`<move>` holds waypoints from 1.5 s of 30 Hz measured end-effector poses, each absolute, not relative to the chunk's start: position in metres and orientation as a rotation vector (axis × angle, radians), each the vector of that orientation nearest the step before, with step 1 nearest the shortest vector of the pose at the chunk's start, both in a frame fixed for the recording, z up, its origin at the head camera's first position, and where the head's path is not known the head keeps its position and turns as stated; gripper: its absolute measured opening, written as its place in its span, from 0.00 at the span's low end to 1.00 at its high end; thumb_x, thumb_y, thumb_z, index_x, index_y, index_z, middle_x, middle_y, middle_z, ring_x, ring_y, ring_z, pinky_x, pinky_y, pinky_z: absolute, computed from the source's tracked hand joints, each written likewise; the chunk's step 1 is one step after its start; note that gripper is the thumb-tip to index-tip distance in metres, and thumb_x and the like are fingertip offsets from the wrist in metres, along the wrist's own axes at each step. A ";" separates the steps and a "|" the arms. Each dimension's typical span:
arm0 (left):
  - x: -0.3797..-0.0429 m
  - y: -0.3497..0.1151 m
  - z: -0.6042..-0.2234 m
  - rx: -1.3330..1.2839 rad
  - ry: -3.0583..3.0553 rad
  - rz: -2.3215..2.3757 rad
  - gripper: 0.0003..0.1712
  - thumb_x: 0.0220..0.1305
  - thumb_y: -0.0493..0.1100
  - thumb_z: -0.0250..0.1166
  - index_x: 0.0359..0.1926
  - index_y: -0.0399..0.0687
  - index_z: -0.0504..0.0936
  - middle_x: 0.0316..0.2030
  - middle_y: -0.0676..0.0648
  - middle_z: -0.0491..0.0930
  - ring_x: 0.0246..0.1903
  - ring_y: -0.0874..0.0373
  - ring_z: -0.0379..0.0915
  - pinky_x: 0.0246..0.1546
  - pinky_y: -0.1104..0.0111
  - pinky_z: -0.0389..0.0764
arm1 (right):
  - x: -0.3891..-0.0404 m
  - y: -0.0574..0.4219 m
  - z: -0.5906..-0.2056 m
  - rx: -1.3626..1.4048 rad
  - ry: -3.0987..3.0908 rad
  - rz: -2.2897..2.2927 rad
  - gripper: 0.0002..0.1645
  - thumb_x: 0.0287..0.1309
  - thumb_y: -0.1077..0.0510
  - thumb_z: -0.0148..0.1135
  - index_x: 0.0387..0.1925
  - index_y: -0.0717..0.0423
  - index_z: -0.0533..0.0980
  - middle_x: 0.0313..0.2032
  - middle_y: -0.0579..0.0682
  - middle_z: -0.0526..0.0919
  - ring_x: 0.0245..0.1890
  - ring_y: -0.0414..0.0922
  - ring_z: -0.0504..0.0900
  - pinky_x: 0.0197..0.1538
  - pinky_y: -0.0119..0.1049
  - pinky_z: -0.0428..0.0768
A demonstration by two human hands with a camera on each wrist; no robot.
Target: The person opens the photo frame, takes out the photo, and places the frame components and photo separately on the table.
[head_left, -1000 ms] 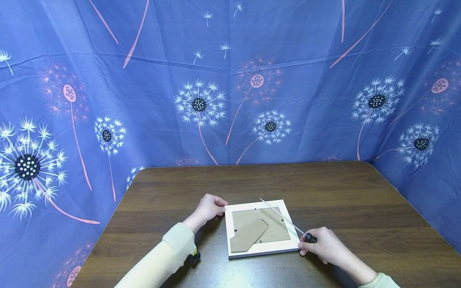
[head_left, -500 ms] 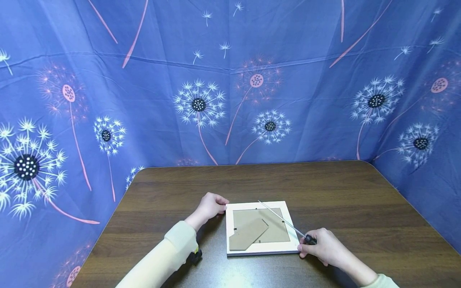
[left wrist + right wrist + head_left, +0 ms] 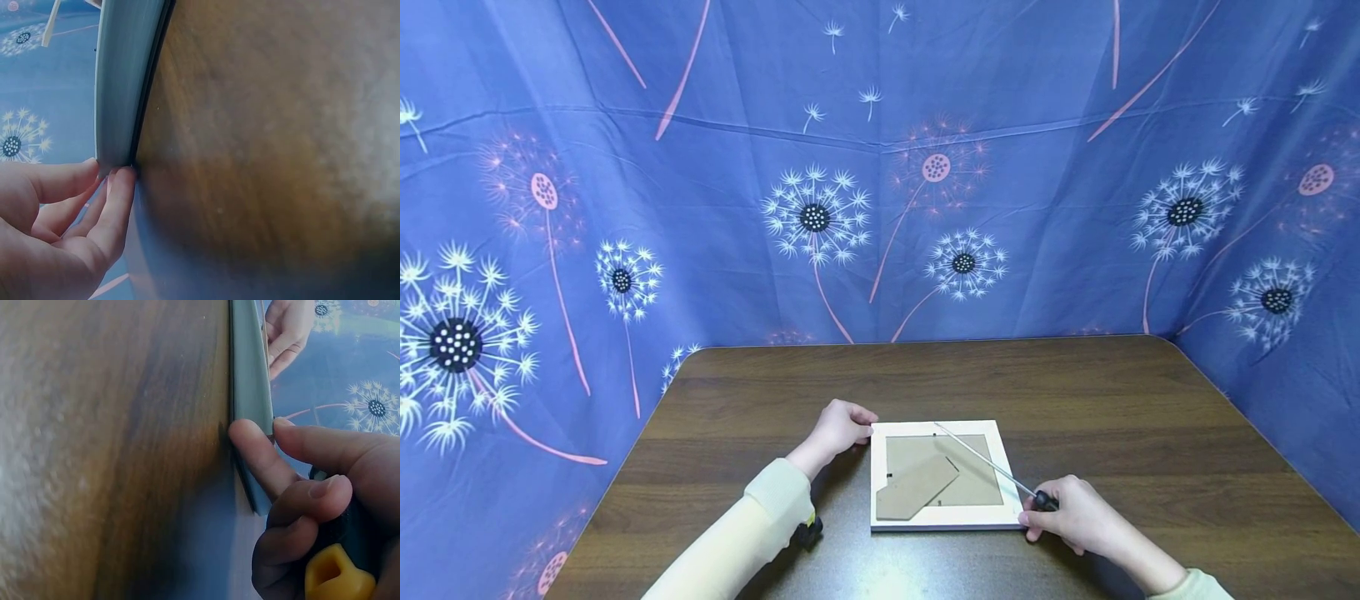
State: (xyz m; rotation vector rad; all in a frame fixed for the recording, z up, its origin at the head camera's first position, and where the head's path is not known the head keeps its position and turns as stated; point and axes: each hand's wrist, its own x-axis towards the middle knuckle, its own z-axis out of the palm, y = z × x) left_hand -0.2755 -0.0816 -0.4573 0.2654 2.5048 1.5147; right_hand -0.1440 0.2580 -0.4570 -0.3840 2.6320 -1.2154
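Observation:
A white picture frame [image 3: 902, 429] lies back side up on the table, with its brown backing board [image 3: 917, 450] and slanted easel stand [image 3: 917, 490] showing. My left hand [image 3: 835, 432] pinches the far left corner between thumb and fingers. At the near right corner, my right hand [image 3: 1078, 512] holds the frame with thumb and index finger. Its other fingers curl round the handle of a screwdriver [image 3: 985, 459], black with a yellow end [image 3: 340, 575] in the right wrist view. The long metal shaft slants over the backing, its tip near the far edge. The picture side faces down, hidden.
The brown wooden table [image 3: 760, 392] extends on all sides of the frame. Behind it hangs a blue curtain [image 3: 730, 275] with dandelion prints. Under the left cuff is a small black-and-yellow object [image 3: 808, 531].
The frame has turned slightly clockwise, so its near edge now runs almost level across the head view. The screwdriver tip has dipped a little. Both hands keep their places at the corners.

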 end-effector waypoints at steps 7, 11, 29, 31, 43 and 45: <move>-0.268 -0.084 -0.459 0.306 2.562 1.498 0.12 0.57 0.30 0.64 0.43 0.29 0.81 0.34 0.40 0.83 0.26 0.52 0.83 0.24 0.67 0.85 | -0.146 0.260 -0.452 -0.357 2.725 -1.053 0.20 0.57 0.47 0.63 0.17 0.51 0.70 0.08 0.38 0.69 0.03 0.30 0.62 0.05 0.30 0.69; -0.260 -0.085 -0.456 0.334 2.591 1.465 0.12 0.57 0.32 0.64 0.43 0.29 0.80 0.30 0.42 0.82 0.24 0.52 0.82 0.25 0.66 0.85 | -0.151 0.260 -0.446 -0.340 2.785 -0.989 0.22 0.59 0.46 0.61 0.16 0.50 0.67 0.08 0.38 0.65 0.04 0.31 0.62 0.06 0.30 0.69; -0.223 -0.084 -0.453 0.321 2.461 1.505 0.23 0.54 0.33 0.66 0.48 0.19 0.73 0.24 0.42 0.82 0.18 0.49 0.81 0.19 0.65 0.84 | -0.185 0.257 -0.431 -0.706 3.234 -0.160 0.22 0.56 0.49 0.63 0.15 0.45 0.63 0.11 0.35 0.58 0.11 0.32 0.56 0.11 0.27 0.53; -0.222 -0.083 -0.453 0.322 2.476 1.481 0.24 0.54 0.33 0.67 0.48 0.19 0.72 0.23 0.43 0.81 0.18 0.50 0.81 0.18 0.65 0.84 | -0.188 0.257 -0.432 -0.777 3.271 -0.072 0.20 0.54 0.50 0.64 0.15 0.45 0.64 0.10 0.36 0.58 0.11 0.32 0.56 0.11 0.27 0.52; -0.215 -0.080 -0.457 0.305 2.468 1.464 0.26 0.54 0.33 0.67 0.51 0.20 0.71 0.22 0.45 0.79 0.16 0.51 0.80 0.15 0.65 0.83 | -0.209 0.249 -0.427 -1.227 3.311 0.196 0.17 0.40 0.52 0.69 0.14 0.47 0.67 0.08 0.37 0.62 0.11 0.33 0.52 0.11 0.30 0.49; -0.216 -0.080 -0.458 0.307 2.463 1.477 0.26 0.54 0.33 0.67 0.51 0.20 0.71 0.22 0.45 0.79 0.16 0.51 0.80 0.15 0.65 0.83 | -0.213 0.248 -0.427 -1.310 3.320 0.247 0.18 0.38 0.52 0.70 0.14 0.47 0.67 0.08 0.38 0.63 0.11 0.34 0.52 0.10 0.31 0.51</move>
